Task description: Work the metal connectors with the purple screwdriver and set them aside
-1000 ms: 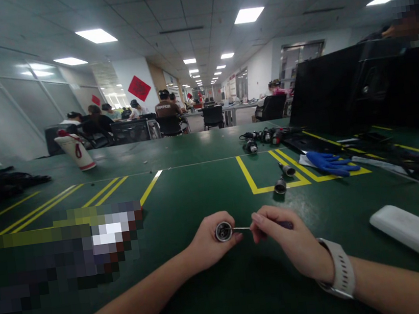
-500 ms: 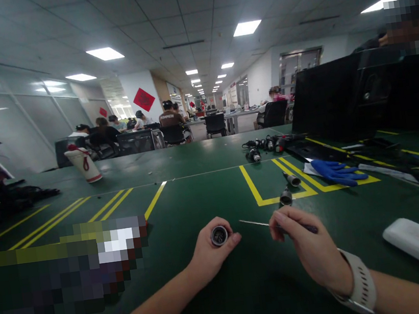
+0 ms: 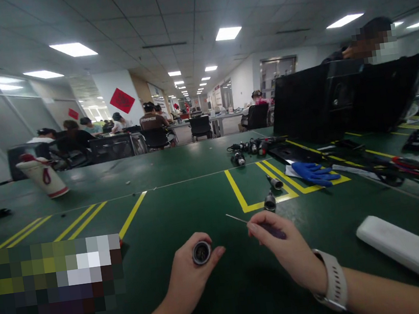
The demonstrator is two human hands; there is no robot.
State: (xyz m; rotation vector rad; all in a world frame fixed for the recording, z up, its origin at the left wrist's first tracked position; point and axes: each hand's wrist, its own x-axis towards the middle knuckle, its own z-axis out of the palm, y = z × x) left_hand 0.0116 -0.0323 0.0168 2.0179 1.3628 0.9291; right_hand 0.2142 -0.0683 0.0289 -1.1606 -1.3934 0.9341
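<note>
Low in the middle of the head view, my left hand [image 3: 188, 275] is wrapped round a round metal connector [image 3: 201, 253], its open end facing up toward the camera. To its right, my right hand [image 3: 283, 250] grips a thin screwdriver [image 3: 275, 230] by its dark handle. The tip of the shaft points left, above and apart from the connector. Just beyond my right hand, another metal connector [image 3: 270, 202] stands on the green table [image 3: 184, 201], with one more [image 3: 275, 182] lying behind it.
Dark connectors [image 3: 238, 158] lie farther back. A blue glove [image 3: 314, 172], black monitors [image 3: 311, 105] and a white case [image 3: 415, 253] are on the right. A white cup [image 3: 44, 176] stands at the left. People sit beyond the table; one person is behind the monitors.
The view has turned right, so the scene sits farther left. Both hands keep their holds, and the screwdriver remains apart from the connector.
</note>
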